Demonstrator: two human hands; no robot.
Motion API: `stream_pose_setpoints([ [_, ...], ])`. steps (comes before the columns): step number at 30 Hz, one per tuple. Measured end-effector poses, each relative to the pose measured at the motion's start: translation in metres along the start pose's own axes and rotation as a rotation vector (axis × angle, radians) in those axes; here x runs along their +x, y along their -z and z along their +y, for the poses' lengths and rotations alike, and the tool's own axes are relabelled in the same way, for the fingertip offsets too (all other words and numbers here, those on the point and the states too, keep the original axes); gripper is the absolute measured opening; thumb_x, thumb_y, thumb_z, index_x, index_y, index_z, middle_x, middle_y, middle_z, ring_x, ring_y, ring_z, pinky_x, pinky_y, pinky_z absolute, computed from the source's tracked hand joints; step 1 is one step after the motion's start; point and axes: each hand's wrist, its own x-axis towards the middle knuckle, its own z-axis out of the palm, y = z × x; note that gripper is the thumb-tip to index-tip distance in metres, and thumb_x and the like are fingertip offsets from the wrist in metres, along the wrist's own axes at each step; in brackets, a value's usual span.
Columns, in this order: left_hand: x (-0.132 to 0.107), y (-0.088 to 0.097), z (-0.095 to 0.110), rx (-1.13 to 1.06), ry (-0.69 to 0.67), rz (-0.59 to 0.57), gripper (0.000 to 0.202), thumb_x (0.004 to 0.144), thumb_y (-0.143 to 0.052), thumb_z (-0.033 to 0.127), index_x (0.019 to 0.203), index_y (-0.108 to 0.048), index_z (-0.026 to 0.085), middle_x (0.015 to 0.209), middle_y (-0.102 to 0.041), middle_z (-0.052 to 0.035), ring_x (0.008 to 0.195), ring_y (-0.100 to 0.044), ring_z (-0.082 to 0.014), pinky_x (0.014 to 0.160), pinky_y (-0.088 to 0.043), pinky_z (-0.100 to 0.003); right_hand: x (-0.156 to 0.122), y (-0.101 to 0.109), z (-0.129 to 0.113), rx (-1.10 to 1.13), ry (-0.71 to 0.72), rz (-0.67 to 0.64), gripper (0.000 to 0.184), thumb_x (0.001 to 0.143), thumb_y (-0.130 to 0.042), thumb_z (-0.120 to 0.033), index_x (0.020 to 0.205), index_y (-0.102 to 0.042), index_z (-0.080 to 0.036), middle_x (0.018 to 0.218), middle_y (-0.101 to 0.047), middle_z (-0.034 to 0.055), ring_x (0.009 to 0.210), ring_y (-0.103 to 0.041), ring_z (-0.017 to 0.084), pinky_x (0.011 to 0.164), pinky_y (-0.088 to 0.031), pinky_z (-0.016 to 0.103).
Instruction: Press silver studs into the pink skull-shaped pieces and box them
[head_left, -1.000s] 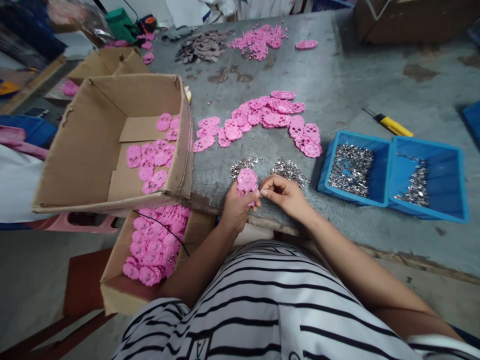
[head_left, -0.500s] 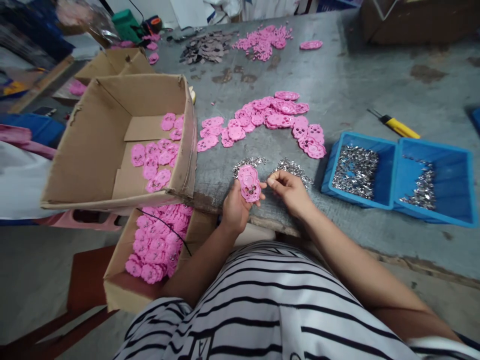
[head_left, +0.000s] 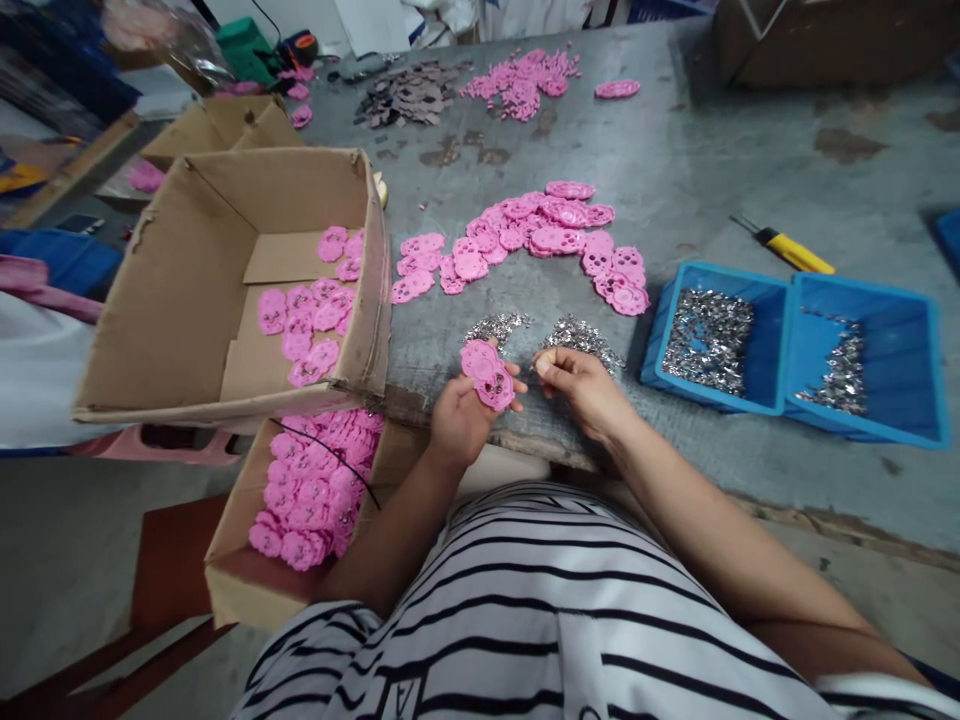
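Observation:
My left hand (head_left: 459, 416) holds a pink plastic piece (head_left: 488, 372) flat on its fingers near the table's front edge. My right hand (head_left: 576, 388) hovers just right of it, fingertips pinched together, perhaps on a tiny metal part that is too small to make out. Two small heaps of silver metal parts (head_left: 576, 337) lie on the grey table (head_left: 697, 180) just beyond both hands. A curved spread of pink pieces (head_left: 525, 240) lies farther back.
A tilted cardboard box (head_left: 187, 290) with pink pieces stands at left; a lower box (head_left: 225, 570) full of pink pieces sits under the table edge. Blue twin trays (head_left: 780, 350) of metal parts are at right, with a yellow-handled tool (head_left: 791, 257) behind. More pink and brown pieces lie far back.
My left hand has tilted the pink piece from upright to lying flatter, shifting slightly left. My right hand has drawn away from the piece toward the metal heap.

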Motion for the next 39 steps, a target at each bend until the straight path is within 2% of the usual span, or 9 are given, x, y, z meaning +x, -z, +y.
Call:
stream_pose_setpoints([
  [4, 0.004, -0.006, -0.008, 0.149, -0.041, 0.095, 0.05, 0.056, -0.079, 0.032, 0.098, -0.057, 0.017, 0.077, -0.066, -0.0007, 0.06, -0.062, -0.013, 0.048, -0.045, -0.022, 0.0, 0.001, 0.001, -0.123, 0.093, -0.069, 0.036, 0.07, -0.07, -0.053, 0.063, -0.054, -0.021, 0.07, -0.053, 0.0016, 0.067, -0.045, 0.016, 0.062, -0.038, 0.03],
  [9, 0.007, -0.008, -0.011, 0.123, 0.044, 0.098, 0.056, 0.054, -0.084, 0.043, 0.093, -0.055, 0.016, 0.065, -0.062, 0.0024, 0.049, -0.058, -0.0114, 0.037, -0.039, -0.02, -0.002, 0.003, 0.004, -0.368, 0.336, -0.069, 0.027, 0.082, -0.06, -0.041, 0.064, -0.051, -0.023, 0.084, -0.056, 0.0066, 0.085, -0.052, 0.022, 0.081, -0.043, 0.037],
  [15, 0.006, -0.007, -0.007, 0.101, 0.16, 0.094, 0.058, 0.046, -0.085, 0.034, 0.092, -0.055, 0.016, 0.064, -0.061, 0.0028, 0.049, -0.057, -0.0106, 0.036, -0.037, -0.019, -0.007, 0.002, 0.004, -0.508, 0.481, -0.102, 0.018, 0.087, -0.052, -0.031, 0.071, -0.048, -0.023, 0.087, -0.055, 0.0067, 0.084, -0.051, 0.021, 0.078, -0.043, 0.036],
  [17, 0.006, -0.008, -0.008, 0.134, 0.132, 0.123, 0.057, 0.045, -0.085, 0.033, 0.091, -0.054, 0.016, 0.064, -0.06, 0.0029, 0.048, -0.056, -0.0103, 0.036, -0.036, -0.019, -0.007, 0.002, 0.004, -0.467, 0.443, -0.11, 0.02, 0.086, -0.053, -0.035, 0.071, -0.049, -0.023, 0.084, -0.055, 0.0054, 0.082, -0.051, 0.02, 0.076, -0.042, 0.034],
  [20, 0.007, -0.008, -0.01, 0.235, 0.009, 0.203, 0.048, 0.047, -0.083, 0.03, 0.082, -0.053, 0.017, 0.063, -0.059, 0.0041, 0.047, -0.054, -0.0092, 0.036, -0.035, -0.018, -0.006, 0.004, 0.004, -0.344, 0.283, -0.086, 0.025, 0.083, -0.058, -0.045, 0.073, -0.051, -0.023, 0.073, -0.053, 0.001, 0.071, -0.048, 0.017, 0.069, -0.04, 0.031],
  [25, 0.01, -0.008, -0.015, 0.406, -0.183, 0.297, 0.028, 0.057, -0.072, 0.024, 0.077, -0.053, 0.018, 0.063, -0.059, 0.0042, 0.045, -0.053, -0.0079, 0.035, -0.036, -0.018, -0.005, 0.002, 0.002, -0.227, 0.113, -0.045, 0.036, 0.073, -0.067, -0.055, 0.07, -0.054, -0.021, 0.06, -0.047, -0.0034, 0.058, -0.039, 0.012, 0.057, -0.032, 0.028],
  [31, 0.011, -0.009, -0.02, 0.445, -0.211, 0.312, 0.023, 0.061, -0.069, 0.022, 0.077, -0.053, 0.019, 0.059, -0.058, 0.0049, 0.043, -0.05, -0.0076, 0.036, -0.036, -0.018, -0.006, -0.001, 0.002, -0.25, 0.067, -0.073, 0.043, 0.065, -0.073, -0.06, 0.063, -0.057, -0.019, 0.059, -0.053, -0.0013, 0.058, -0.04, 0.012, 0.057, -0.031, 0.028],
  [35, 0.008, -0.011, -0.019, 0.286, -0.21, 0.238, 0.031, 0.062, -0.075, 0.028, 0.083, -0.055, 0.018, 0.068, -0.062, 0.0019, 0.054, -0.058, -0.0105, 0.042, -0.042, -0.019, -0.006, 0.0, 0.002, -0.21, 0.056, -0.042, 0.043, 0.066, -0.072, -0.06, 0.063, -0.058, -0.019, 0.059, -0.053, -0.0008, 0.058, -0.042, 0.013, 0.058, -0.034, 0.029],
  [39, 0.005, -0.008, -0.013, 0.021, -0.092, 0.069, 0.029, 0.082, -0.059, 0.04, 0.102, -0.06, 0.018, 0.088, -0.069, -0.0051, 0.083, -0.067, -0.0179, 0.065, -0.055, -0.027, -0.006, 0.001, 0.001, -0.133, 0.106, 0.028, 0.038, 0.067, -0.074, -0.054, 0.061, -0.059, -0.02, 0.075, -0.06, 0.0037, 0.077, -0.055, 0.019, 0.075, -0.043, 0.035],
])
